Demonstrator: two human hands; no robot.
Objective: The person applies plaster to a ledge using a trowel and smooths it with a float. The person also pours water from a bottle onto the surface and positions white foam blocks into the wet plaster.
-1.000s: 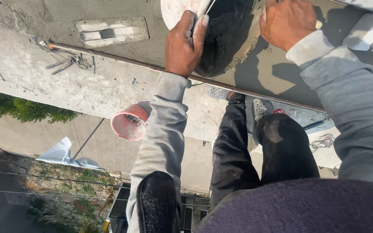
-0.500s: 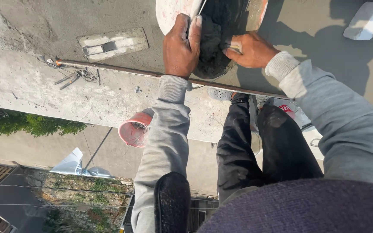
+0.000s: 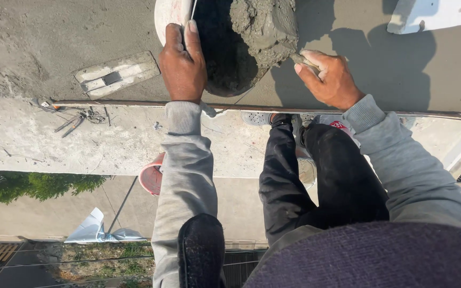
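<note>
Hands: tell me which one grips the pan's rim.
The left hand: its fingers curl over the white mortar pan rim. The right hand holds a trowel handle instead.

wet grey cement slab (image 3: 38,37), smoothed. resting on it: a pale wooden float (image 3: 116,74) near the left, handle up; a white pan (image 3: 169,16) with a heap of grey mortar (image 3: 265,26) at top centre; a white board (image 3: 433,13) at the top right corner. along the slab's near edge, a thin rusty rod (image 3: 273,109). below that, a paler concrete ledge (image 3: 54,144) with pliers (image 3: 70,124) and wire bits beside them.
</note>
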